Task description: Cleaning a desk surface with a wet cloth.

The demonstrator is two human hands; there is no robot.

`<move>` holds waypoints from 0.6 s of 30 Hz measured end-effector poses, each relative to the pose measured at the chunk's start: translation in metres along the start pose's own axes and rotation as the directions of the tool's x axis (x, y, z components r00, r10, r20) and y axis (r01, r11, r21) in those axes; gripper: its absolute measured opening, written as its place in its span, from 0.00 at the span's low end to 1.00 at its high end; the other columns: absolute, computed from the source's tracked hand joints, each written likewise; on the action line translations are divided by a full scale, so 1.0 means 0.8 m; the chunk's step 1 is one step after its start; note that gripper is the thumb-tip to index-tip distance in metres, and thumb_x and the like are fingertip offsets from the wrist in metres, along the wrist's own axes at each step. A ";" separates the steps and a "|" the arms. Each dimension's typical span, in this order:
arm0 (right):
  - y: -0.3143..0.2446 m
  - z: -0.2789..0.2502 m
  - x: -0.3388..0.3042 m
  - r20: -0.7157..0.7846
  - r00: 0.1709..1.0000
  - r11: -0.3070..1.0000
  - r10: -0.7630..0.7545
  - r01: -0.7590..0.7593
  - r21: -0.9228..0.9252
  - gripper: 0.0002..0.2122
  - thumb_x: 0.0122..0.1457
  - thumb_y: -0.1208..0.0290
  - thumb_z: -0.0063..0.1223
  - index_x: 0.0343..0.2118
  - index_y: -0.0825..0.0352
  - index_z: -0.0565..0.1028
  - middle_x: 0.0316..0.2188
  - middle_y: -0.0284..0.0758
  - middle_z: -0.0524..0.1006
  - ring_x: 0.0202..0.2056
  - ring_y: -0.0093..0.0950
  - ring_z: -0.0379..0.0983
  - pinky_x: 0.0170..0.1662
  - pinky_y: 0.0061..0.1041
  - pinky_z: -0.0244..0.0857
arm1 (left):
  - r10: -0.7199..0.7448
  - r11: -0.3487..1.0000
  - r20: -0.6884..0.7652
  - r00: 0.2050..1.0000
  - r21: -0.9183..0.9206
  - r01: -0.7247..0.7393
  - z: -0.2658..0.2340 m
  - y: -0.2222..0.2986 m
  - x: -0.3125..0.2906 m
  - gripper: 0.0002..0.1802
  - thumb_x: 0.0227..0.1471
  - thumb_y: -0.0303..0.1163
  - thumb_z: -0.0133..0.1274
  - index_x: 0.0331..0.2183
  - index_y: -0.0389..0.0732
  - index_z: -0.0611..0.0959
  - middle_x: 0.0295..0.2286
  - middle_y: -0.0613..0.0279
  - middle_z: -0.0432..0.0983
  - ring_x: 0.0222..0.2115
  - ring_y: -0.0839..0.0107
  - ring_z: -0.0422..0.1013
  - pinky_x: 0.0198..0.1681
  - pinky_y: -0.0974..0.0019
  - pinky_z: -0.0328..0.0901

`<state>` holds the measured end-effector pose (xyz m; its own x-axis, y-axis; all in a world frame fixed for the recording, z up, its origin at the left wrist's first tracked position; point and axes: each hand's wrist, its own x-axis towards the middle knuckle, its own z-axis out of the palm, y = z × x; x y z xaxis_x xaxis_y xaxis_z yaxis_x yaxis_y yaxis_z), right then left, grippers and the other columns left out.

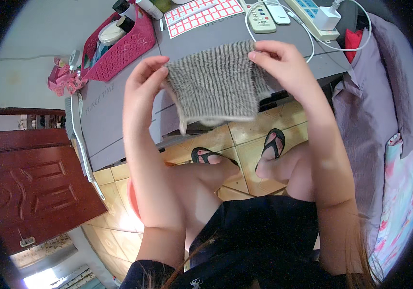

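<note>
The left hand (144, 84) and right hand (279, 60) pinch the upper corners of a striped grey cloth (216, 82) over the surface (110, 130)'s near edge, longer side running left-right, stripes pointing downward; printed lettering (100, 98) lies by the surface's left edge

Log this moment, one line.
left hand: pinches cloth, upper left | right hand: pinches cloth, upper right | cloth: hangs spread | table: basket, remote

Cloth (216, 82) between your left hand (143, 86) and right hand (286, 62), over the table (105, 137)'s near edge, basket (124, 60) toward far left corner, power strip (306, 17) near right edge
</note>
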<state>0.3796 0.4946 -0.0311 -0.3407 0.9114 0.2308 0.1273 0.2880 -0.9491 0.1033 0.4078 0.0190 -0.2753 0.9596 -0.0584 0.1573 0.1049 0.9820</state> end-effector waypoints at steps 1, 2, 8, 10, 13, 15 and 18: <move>0.002 -0.001 0.004 0.031 0.999 0.994 0.041 -0.038 -0.100 0.12 0.57 0.67 0.58 0.39 0.70 0.78 0.22 0.32 0.76 0.24 0.23 0.71 0.31 0.24 0.66 | 0.113 0.977 -0.054 0.992 0.187 -0.101 0.004 -0.010 0.002 0.14 0.56 0.28 0.51 0.45 0.38 0.80 0.39 0.62 0.77 0.41 0.70 0.72 0.46 0.67 0.65; -0.001 0.007 0.003 0.034 0.999 0.994 0.040 -0.037 -0.099 0.12 0.57 0.67 0.58 0.39 0.70 0.78 0.22 0.32 0.76 0.24 0.23 0.71 0.31 0.24 0.66 | 0.113 0.977 -0.057 0.992 0.188 -0.100 0.008 -0.018 0.004 0.14 0.56 0.28 0.51 0.45 0.38 0.80 0.39 0.62 0.77 0.41 0.70 0.72 0.46 0.67 0.65; -0.012 0.055 -0.020 0.010 0.880 0.746 -0.476 0.410 -0.524 0.16 0.58 0.68 0.54 0.48 0.69 0.74 0.42 0.42 0.75 0.40 0.41 0.74 0.44 0.37 0.69 | 0.408 0.539 0.158 0.899 0.753 -0.377 0.092 -0.016 -0.025 0.20 0.58 0.32 0.46 0.48 0.30 0.76 0.46 0.42 0.74 0.51 0.49 0.69 0.56 0.53 0.60; -0.013 0.069 -0.032 0.087 0.925 0.756 -0.370 0.354 -0.550 0.19 0.60 0.64 0.51 0.49 0.73 0.73 0.49 0.45 0.73 0.50 0.43 0.71 0.54 0.37 0.64 | 0.434 0.258 0.265 0.861 0.879 -0.401 0.107 -0.053 -0.040 0.28 0.58 0.38 0.44 0.52 0.24 0.71 0.53 0.33 0.66 0.57 0.42 0.61 0.59 0.48 0.57; -0.001 0.088 -0.047 0.167 0.955 0.598 -0.244 0.284 -0.750 0.27 0.64 0.55 0.42 0.54 0.77 0.69 0.59 0.51 0.65 0.63 0.42 0.58 0.66 0.40 0.48 | 0.320 0.193 0.268 0.909 0.921 -0.339 0.122 -0.061 -0.058 0.33 0.59 0.38 0.39 0.58 0.22 0.63 0.59 0.29 0.54 0.63 0.39 0.50 0.62 0.43 0.50; 0.002 0.091 -0.044 0.167 0.952 0.589 -0.257 0.291 -0.754 0.27 0.64 0.56 0.42 0.54 0.77 0.69 0.59 0.51 0.65 0.63 0.42 0.58 0.66 0.39 0.49 | 0.304 0.171 0.274 0.912 0.927 -0.335 0.118 -0.062 -0.055 0.33 0.58 0.36 0.38 0.58 0.22 0.61 0.59 0.29 0.54 0.63 0.39 0.49 0.63 0.43 0.49; 0.010 0.089 -0.037 0.158 0.950 0.586 -0.269 0.292 -0.756 0.27 0.64 0.56 0.42 0.55 0.77 0.68 0.59 0.51 0.65 0.63 0.42 0.59 0.66 0.39 0.49 | 0.289 0.212 0.284 0.914 0.912 -0.350 0.120 -0.059 -0.045 0.33 0.58 0.36 0.38 0.59 0.22 0.61 0.59 0.28 0.53 0.63 0.39 0.49 0.63 0.43 0.49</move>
<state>0.3243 0.4489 -0.0609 -0.5049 0.7419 0.4412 0.6791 0.6569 -0.3274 0.1966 0.3931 -0.0424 0.0631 0.9818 0.1791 0.9950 -0.0757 0.0646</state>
